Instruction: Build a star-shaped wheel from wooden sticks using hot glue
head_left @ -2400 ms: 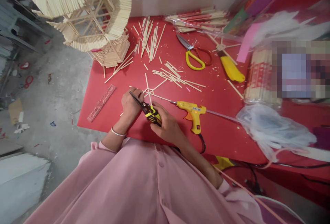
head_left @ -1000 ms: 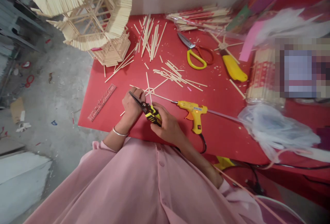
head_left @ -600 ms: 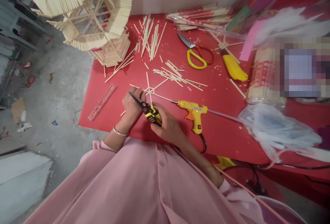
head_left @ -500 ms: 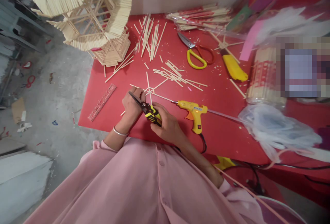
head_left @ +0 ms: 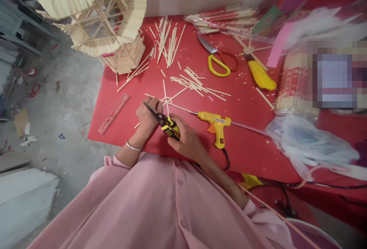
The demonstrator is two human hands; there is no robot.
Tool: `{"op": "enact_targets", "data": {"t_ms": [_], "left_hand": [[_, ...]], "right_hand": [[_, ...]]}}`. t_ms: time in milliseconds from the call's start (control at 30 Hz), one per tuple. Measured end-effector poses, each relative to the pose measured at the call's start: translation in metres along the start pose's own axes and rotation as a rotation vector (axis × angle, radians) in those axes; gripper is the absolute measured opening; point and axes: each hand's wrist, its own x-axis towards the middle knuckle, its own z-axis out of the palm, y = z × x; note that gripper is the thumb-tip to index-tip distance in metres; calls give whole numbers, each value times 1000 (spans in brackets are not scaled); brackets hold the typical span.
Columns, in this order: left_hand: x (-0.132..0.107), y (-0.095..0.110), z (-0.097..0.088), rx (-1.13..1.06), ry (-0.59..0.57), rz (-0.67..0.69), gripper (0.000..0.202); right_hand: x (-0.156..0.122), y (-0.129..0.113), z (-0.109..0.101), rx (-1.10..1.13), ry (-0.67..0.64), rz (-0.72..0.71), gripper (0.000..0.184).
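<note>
My right hand (head_left: 185, 140) is closed round the yellow-and-black handles of a pair of cutters (head_left: 163, 120), whose dark jaws point left toward my left hand. My left hand (head_left: 146, 117) rests on the red table (head_left: 246, 149) with its fingers curled over thin bamboo sticks; a small star of crossed sticks (head_left: 168, 101) lies just beyond its fingertips. Whether it pinches one of those sticks is hidden by the fingers.
A yellow glue gun (head_left: 215, 123) lies right of my hands, its cord running off the near edge. Loose sticks (head_left: 195, 83), yellow scissors (head_left: 216, 63), a yellow knife (head_left: 259, 74) and a ruler (head_left: 114, 113) lie around. A stick-built model (head_left: 97, 20) stands at the far left corner; plastic bags (head_left: 309, 144) at right.
</note>
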Motion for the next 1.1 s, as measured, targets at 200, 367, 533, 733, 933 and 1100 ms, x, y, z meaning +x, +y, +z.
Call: {"op": "enact_targets", "data": {"t_ms": [200,367,533,733,933,1100], "left_hand": [[0,-7,-3,-58,69,-73,18],[-5,-12,-24,-355,193,59,17],[-7,-3,-46,-626,236,137,20],[-10,-3,-56,-736,192,164,22],[-16,-6,-58,-832,103,194,19],[-20,-8,-59,-859,91,272,16]], "right_hand": [[-8,-10,-8,218,44,71,41],[-20,-19,-18,362,-27,296,30],[-21,-30,-21,-99,46,190,23],[-24,-26,-19,-280,45,46,55],[-20,-21,-14,-380,98,13,70],[-17,-36,-12,-421,84,30,72]]}}
